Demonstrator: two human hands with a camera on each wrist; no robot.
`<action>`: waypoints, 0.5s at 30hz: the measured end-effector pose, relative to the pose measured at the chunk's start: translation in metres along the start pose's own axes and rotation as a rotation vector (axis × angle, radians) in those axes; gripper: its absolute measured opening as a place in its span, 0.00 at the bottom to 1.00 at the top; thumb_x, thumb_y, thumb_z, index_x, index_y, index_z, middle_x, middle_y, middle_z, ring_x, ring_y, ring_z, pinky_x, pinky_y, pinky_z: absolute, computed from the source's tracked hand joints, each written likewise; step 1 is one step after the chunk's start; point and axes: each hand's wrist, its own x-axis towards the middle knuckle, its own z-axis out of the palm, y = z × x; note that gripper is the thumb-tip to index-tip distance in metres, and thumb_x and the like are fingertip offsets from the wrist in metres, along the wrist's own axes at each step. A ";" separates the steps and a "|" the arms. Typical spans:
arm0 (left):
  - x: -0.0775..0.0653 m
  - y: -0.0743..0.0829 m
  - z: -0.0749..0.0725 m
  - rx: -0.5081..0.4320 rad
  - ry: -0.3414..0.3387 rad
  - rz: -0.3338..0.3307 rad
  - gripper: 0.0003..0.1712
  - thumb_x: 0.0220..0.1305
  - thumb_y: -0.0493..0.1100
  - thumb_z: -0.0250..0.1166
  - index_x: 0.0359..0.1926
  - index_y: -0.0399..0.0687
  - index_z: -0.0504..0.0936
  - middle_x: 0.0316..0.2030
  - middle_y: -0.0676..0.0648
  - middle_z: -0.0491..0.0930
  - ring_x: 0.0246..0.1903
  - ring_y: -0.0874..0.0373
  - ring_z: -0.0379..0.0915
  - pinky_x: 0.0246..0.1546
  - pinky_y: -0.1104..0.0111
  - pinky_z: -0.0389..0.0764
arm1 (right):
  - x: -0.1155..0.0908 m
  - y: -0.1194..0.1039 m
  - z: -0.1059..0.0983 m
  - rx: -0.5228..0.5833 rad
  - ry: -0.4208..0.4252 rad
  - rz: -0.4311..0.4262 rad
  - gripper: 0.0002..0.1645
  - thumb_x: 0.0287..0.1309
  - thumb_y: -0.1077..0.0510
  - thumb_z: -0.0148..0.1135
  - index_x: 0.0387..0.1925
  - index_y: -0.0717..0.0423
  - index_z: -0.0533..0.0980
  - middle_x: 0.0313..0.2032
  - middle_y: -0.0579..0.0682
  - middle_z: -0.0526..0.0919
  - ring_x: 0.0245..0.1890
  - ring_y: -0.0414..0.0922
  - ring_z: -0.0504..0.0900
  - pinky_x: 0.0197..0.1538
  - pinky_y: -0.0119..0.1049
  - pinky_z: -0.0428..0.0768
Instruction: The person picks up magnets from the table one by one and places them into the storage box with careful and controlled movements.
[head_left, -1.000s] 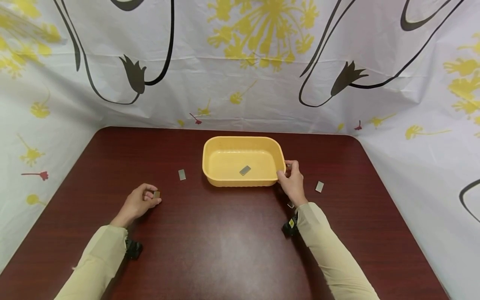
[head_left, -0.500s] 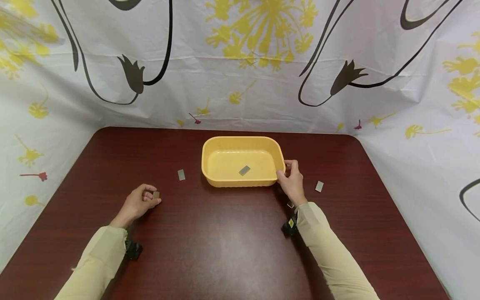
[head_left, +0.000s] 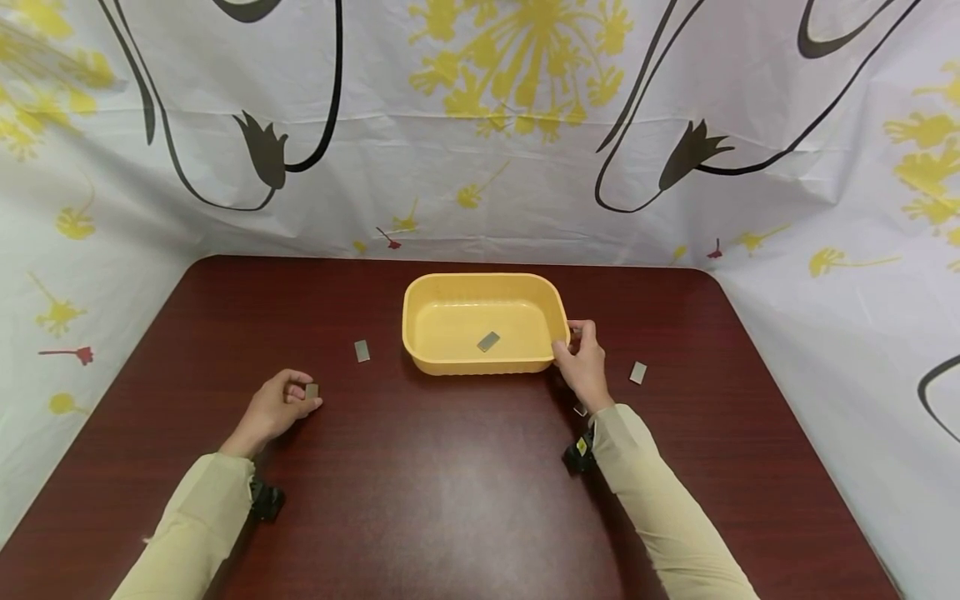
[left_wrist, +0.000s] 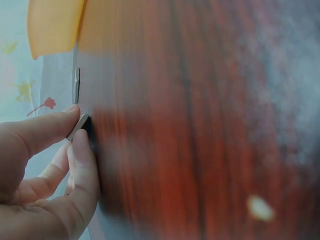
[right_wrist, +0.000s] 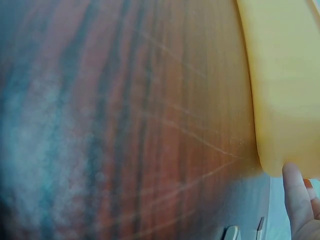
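Note:
My left hand (head_left: 272,410) is over the left part of the table, pinching a small flat rectangular metal piece (head_left: 311,391) between thumb and fingers. In the left wrist view, this metal piece (left_wrist: 79,126) stands tilted at the fingertips, close to the table surface. My right hand (head_left: 584,367) holds the right end of a yellow plastic tub (head_left: 487,367), thumb at its near corner and fingers behind. The right wrist view shows a finger (right_wrist: 296,192) against the tub wall (right_wrist: 280,110). Inside the tub lies a similar metal piece (head_left: 489,342).
One flat metal piece (head_left: 362,351) lies left of the tub, another (head_left: 637,372) to the right. A further piece (head_left: 581,409) is partly hidden by the right wrist. The dark red-brown table (head_left: 450,483) meets a flower-patterned white cloth (head_left: 337,225) at its back and sides.

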 end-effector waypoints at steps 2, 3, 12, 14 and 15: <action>0.000 0.000 0.000 -0.002 0.001 -0.002 0.23 0.58 0.40 0.60 0.51 0.32 0.66 0.33 0.42 0.69 0.31 0.52 0.66 0.29 0.65 0.69 | 0.000 0.000 0.000 0.002 0.001 0.001 0.23 0.54 0.58 0.50 0.52 0.55 0.62 0.40 0.57 0.75 0.30 0.47 0.76 0.30 0.29 0.76; 0.000 0.000 0.000 -0.002 0.000 -0.003 0.23 0.58 0.40 0.60 0.51 0.32 0.66 0.33 0.42 0.69 0.31 0.52 0.66 0.29 0.65 0.69 | 0.000 0.001 0.000 0.002 0.001 0.001 0.23 0.54 0.58 0.50 0.53 0.55 0.62 0.40 0.57 0.75 0.30 0.47 0.77 0.30 0.29 0.76; -0.001 0.001 0.000 -0.007 -0.008 -0.016 0.24 0.58 0.41 0.60 0.52 0.33 0.66 0.34 0.42 0.69 0.32 0.52 0.66 0.29 0.65 0.69 | 0.000 0.002 0.001 0.012 -0.005 0.008 0.23 0.54 0.58 0.49 0.53 0.56 0.61 0.41 0.57 0.74 0.32 0.47 0.77 0.31 0.31 0.77; -0.001 0.001 0.000 -0.008 -0.008 -0.017 0.24 0.59 0.41 0.60 0.52 0.33 0.66 0.34 0.42 0.69 0.32 0.52 0.66 0.29 0.65 0.69 | 0.000 0.002 0.001 0.016 -0.003 0.009 0.23 0.54 0.58 0.50 0.52 0.56 0.62 0.41 0.57 0.74 0.32 0.47 0.77 0.31 0.31 0.77; -0.001 0.001 0.000 -0.009 -0.008 -0.016 0.24 0.59 0.41 0.60 0.52 0.33 0.65 0.34 0.42 0.69 0.32 0.52 0.66 0.29 0.65 0.69 | 0.000 0.002 0.001 0.017 -0.002 0.009 0.23 0.54 0.58 0.50 0.52 0.56 0.62 0.40 0.57 0.74 0.31 0.47 0.76 0.31 0.31 0.77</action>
